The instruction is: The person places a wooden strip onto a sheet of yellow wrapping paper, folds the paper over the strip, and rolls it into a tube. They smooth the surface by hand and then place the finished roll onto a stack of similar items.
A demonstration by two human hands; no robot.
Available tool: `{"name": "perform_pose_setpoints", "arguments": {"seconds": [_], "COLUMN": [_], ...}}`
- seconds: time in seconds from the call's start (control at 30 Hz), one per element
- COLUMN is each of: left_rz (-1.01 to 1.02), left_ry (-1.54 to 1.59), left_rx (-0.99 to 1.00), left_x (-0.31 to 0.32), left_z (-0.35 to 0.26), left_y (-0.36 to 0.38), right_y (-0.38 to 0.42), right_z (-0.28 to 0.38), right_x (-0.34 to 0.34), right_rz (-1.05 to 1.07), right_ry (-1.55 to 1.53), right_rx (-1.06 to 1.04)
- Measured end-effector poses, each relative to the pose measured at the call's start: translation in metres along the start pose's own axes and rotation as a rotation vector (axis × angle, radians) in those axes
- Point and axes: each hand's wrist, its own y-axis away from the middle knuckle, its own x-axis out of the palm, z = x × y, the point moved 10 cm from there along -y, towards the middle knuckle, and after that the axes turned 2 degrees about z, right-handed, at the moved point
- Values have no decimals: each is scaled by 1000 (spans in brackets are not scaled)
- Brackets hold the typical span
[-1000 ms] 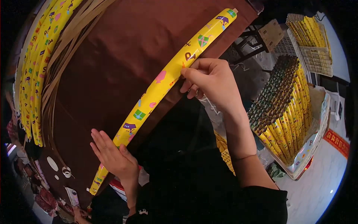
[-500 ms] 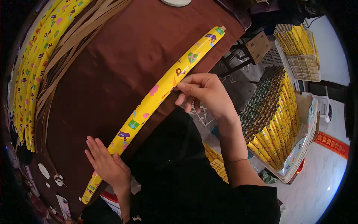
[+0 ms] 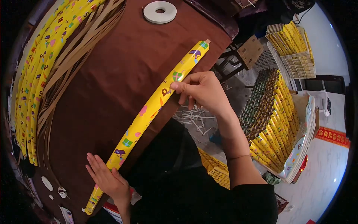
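Note:
A long yellow patterned tube lies diagonally over the brown cloth, its wider end at the upper right and its narrower end at the lower left. Near the upper part, my right hand pinches the tube's edge between thumb and fingers. My left hand rests across the lower part with its fingers stretched out. A small brown tab sticks out of the top end.
Yellow patterned sheets and brown strips lie at the left. A white tape roll sits at the top. On the right, a basket holds several yellow tubes, with more baskets behind.
The view has shifted, bringing the whole tape roll into sight. My right hand is now closer to the tube's upper end, by the green shield print. My left hand stays on the lower part.

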Motion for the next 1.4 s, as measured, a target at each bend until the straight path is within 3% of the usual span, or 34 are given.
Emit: {"name": "perform_pose_setpoints", "arguments": {"seconds": [0.4, 0.63, 0.83, 0.9, 0.93, 1.0, 1.03, 1.13, 1.4], "left_rz": [13, 46, 58, 66, 77, 82, 85, 78, 63], "left_ry": [-1, 1, 0, -3, -8, 0, 3, 11, -8], "left_rx": [-12, -32, -32, -39, -44, -39, -36, -38, -25], "left_x": [2, 4, 3, 3, 3, 3, 4, 4, 2], "left_z": [2, 4, 3, 4, 4, 4, 4, 5, 4], "left_y": [2, 2, 1, 1, 1, 0, -1, -1, -2], "right_y": [0, -5, -2, 40, 60, 73, 62, 49, 22], "right_z": [-3, 4, 2, 37, 46, 59, 45, 40, 40], "right_x": [-8, -19, -27, -56, -49, -7, 9, 33, 21], "right_rz": [112, 7, -43, -576, -641, -514, -373, -219, -152], "right_ry": [-22, 67, 132, 268, 434, 907, 976, 1199, 1290], "right_rx": [42, 46, -102, -676, -914, -1267, -1228, -1238, -1209]}}
